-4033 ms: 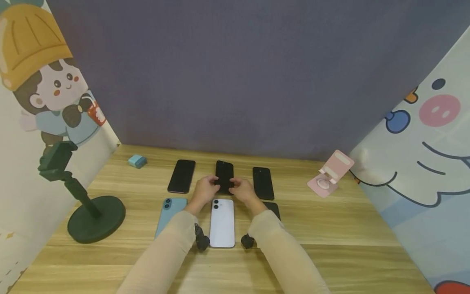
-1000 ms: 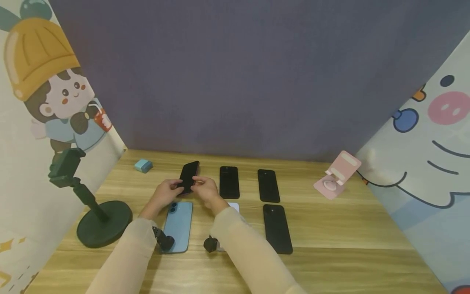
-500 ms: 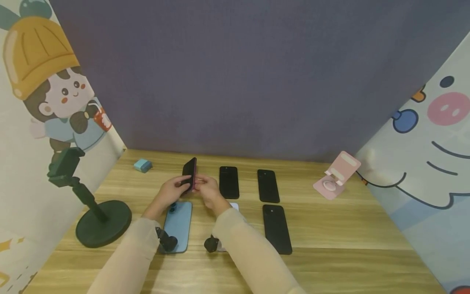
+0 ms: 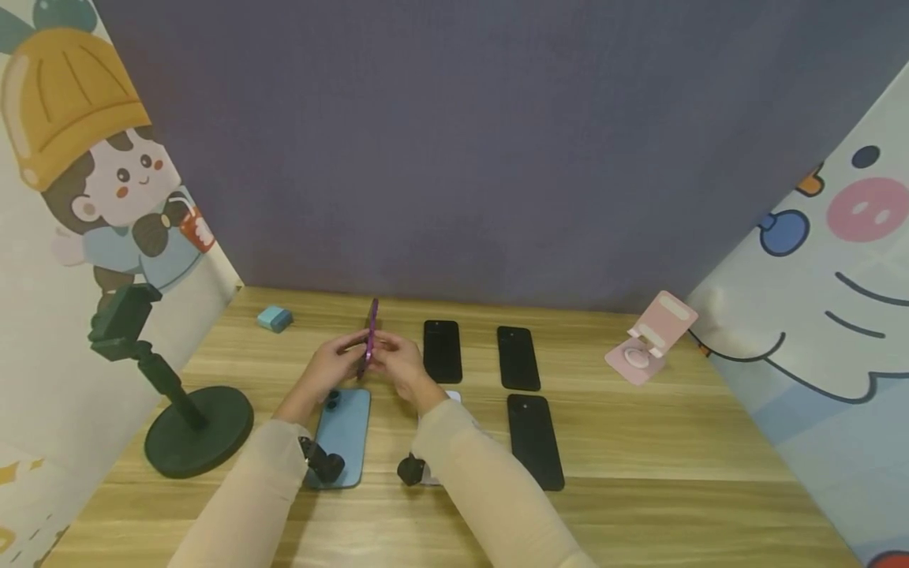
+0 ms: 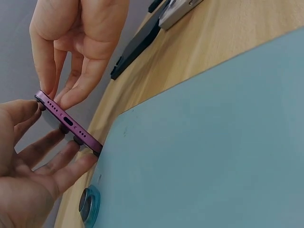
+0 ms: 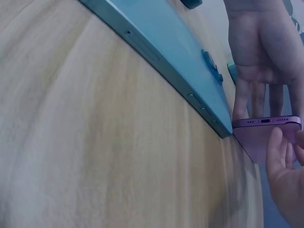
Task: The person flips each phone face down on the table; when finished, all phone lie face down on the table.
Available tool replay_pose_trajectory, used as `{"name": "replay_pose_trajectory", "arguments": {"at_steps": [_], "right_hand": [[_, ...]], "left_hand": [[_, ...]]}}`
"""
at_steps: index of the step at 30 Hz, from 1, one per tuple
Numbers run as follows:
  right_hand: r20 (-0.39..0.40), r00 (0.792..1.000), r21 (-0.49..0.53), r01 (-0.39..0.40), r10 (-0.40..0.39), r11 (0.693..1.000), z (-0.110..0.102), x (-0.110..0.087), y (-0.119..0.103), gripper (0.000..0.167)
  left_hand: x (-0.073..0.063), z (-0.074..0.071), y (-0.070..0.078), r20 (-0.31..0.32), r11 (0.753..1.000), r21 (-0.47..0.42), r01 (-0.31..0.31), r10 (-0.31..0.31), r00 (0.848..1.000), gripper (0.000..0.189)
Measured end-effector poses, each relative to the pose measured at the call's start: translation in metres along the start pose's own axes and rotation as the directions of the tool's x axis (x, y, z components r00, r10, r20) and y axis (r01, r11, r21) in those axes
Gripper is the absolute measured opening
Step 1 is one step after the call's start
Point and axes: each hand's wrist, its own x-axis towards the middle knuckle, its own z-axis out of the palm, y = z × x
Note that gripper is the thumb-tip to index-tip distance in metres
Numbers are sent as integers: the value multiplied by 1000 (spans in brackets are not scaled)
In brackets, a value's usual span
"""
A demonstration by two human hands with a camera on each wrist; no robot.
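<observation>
Both hands hold a smartphone (image 4: 372,331) on its long edge at the far left of the phone rows. Its dark screen side faces left, and a purple frame edge shows on top. My left hand (image 4: 330,367) has its fingers against the screen side. From the right, my right hand (image 4: 403,367) pinches the purple side. In the left wrist view the phone's bottom edge (image 5: 69,121) shows a charging port and speaker holes. Just nearer lies a light blue phone (image 4: 344,438), back up, partly under the left wrist camera.
Black phones lie to the right: one in the middle (image 4: 443,351), one farther right (image 4: 519,359) and one nearer (image 4: 536,442). The right forearm mostly covers a white phone (image 4: 453,397). A green stand (image 4: 199,434), blue block (image 4: 274,319) and pink stand (image 4: 635,355) flank them.
The hands left the middle black phone and moved left to the far-left one. They have tipped that phone up from a slight tilt onto its edge, purple side on top.
</observation>
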Motion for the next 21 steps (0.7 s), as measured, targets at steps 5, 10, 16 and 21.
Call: {"name": "replay_pose_trajectory", "arguments": {"at_steps": [5,10,16,21], "right_hand": [[-9,1000,-15,15,-15,1000,2,-2,-1,37],[1,1000,-50,26,-26,998,3,-3,-2,38],[35,997,-197,68,-63,978,6,-5,3,39],[30,997,-379,80,-74,922,5,-6,5,38]], "left_hand": [[0,-1,-1,7,999,-45,10,-9,1000,44],[0,-2,-1,-8,994,-103,21,-22,1000,45],[0,-1,-2,-61,988,-154,9,-19,998,47],[1,-3,-2,-153,999,-4,-54,52,987,42]]}}
